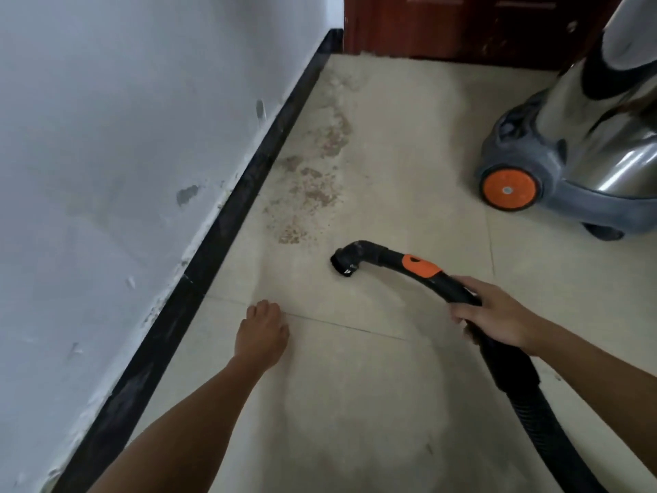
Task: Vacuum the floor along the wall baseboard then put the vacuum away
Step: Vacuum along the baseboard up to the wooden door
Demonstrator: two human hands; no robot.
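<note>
I am holding the hose (441, 284) in my right grip (497, 314); left grip (263, 332) is hanging loose, empty. Risk: a fast nozzle (343, 265) sweep scattering debris (313, 188) against the baseboard (227, 222).

L arm stretched fwd, left hand (262, 332) loosely curled, idle; right hand (494, 316) grips hose handle (421, 266).

A scuffed white wall (106, 137) meets a black baseboard (225, 222); the beige tiled floor (401, 144) runs to a reddish-brown wooden door (462, 26).
</note>
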